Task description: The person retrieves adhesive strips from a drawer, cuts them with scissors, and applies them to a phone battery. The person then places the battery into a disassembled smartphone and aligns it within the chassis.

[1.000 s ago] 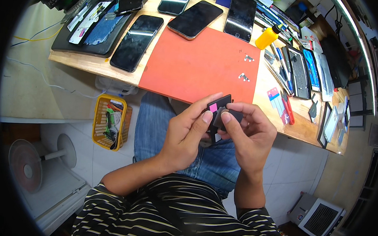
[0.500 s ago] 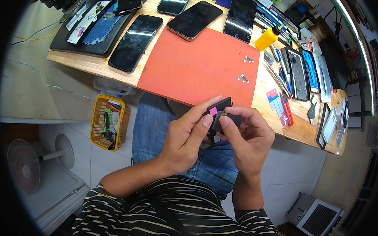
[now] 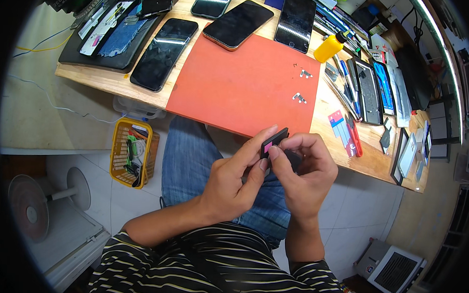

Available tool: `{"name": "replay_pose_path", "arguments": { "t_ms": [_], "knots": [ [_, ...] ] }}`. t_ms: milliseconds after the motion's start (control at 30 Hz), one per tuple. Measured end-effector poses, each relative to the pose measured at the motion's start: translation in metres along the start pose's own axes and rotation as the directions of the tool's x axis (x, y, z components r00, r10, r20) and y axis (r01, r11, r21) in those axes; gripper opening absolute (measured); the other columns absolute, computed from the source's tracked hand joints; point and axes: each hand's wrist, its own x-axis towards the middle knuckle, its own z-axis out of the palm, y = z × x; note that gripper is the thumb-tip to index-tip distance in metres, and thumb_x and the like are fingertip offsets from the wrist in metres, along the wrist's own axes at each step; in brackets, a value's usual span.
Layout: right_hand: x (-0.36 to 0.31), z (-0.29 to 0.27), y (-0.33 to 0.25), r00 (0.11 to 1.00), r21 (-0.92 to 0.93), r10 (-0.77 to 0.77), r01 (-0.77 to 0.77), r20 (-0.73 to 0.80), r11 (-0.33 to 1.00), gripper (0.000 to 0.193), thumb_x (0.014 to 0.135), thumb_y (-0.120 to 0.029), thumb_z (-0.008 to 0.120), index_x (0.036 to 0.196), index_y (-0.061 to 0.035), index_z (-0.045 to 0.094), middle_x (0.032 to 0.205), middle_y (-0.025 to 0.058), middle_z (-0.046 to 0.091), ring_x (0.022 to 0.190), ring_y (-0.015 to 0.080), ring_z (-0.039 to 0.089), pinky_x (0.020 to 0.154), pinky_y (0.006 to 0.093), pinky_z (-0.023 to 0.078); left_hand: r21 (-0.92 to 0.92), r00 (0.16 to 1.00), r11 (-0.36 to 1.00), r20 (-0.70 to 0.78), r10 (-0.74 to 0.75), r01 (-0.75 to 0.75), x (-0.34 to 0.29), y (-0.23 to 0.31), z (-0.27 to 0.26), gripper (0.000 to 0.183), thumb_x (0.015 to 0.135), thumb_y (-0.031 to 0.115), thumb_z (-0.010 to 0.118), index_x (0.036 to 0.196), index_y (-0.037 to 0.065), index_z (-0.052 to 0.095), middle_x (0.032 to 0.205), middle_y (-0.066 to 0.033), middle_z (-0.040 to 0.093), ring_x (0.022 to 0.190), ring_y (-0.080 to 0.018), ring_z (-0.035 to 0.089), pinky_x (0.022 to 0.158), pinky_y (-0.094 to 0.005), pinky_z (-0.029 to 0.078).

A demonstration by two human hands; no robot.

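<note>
A flat black piece with a pink patch (image 3: 267,147) is held upright just off the mat's near edge; it may be a phone battery, but its kind is not plain. My left hand (image 3: 229,183) grips it from the left between thumb and fingers. From the right, my right hand (image 3: 310,176) is closed, with its thumb tip against the piece near the pink patch. A dark part (image 3: 294,158) shows between my right thumb and curled fingers. Whether it joins the black piece cannot be seen. The lower end is hidden behind both thumbs.
Several phones, among them a black phone (image 3: 164,54), line the back of the orange mat (image 3: 236,84). Small metal parts (image 3: 299,98) lie on it. To the right are a yellow bottle (image 3: 329,48), red-handled pliers (image 3: 355,136) and tools. A yellow basket (image 3: 115,152) stands below left.
The black piece has tilted and sunk slightly between my hands. My right thumb has shifted left and up toward the pink patch. The whole view has moved slightly.
</note>
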Motion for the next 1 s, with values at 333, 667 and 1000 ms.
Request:
{"name": "replay_pose_path", "arguments": {
  "t_ms": [333, 667, 1000],
  "knots": [
    [-0.005, -0.002, 0.004, 0.998, -0.117, -0.056, 0.051, -0.040, 0.992, 0.020, 0.085, 0.005, 0.076, 0.098, 0.0021, 0.061, 0.085, 0.0042, 0.068, 0.076, 0.0059, 0.064, 0.063, 0.0204, 0.053, -0.030, 1.000, 0.999, 0.018, -0.026, 0.026, -0.001, 0.002, 0.003, 0.057, 0.095, -0.008, 0.055, 0.151, 0.000, 0.044, 0.076, -0.0116, 0.064, 0.068, -0.0087, 0.062, 0.064, -0.0233, 0.049],
    [-0.004, -0.011, 0.000, 0.998, 0.127, 0.063, -0.065, 0.021, 0.990, 0.023, 0.088, 0.008, 0.073, 0.106, 0.0043, 0.059, 0.092, 0.0077, 0.069, 0.084, 0.0093, 0.067, 0.068, 0.0211, 0.054, -0.019, 0.992, 0.995, 0.083, -0.096, 0.098, -0.002, 0.009, 0.000, 0.060, 0.094, -0.012, 0.050, 0.153, -0.002, 0.041, 0.095, -0.0125, 0.070, 0.084, -0.0069, 0.062, 0.075, -0.0214, 0.048],
    [0.000, -0.021, -0.001, 0.997, 0.135, 0.019, -0.029, 0.073, 0.990, 0.026, 0.089, 0.012, 0.070, 0.111, 0.0070, 0.057, 0.096, 0.0094, 0.067, 0.086, 0.0115, 0.067, 0.072, 0.0218, 0.054, 0.067, 0.994, 0.997, 0.099, -0.053, 0.046, -0.003, 0.012, -0.002, 0.062, 0.091, -0.010, 0.056, 0.151, 0.001, 0.045, 0.077, -0.0114, 0.064, 0.061, -0.0120, 0.061, 0.059, -0.0263, 0.049]
  ]
}}
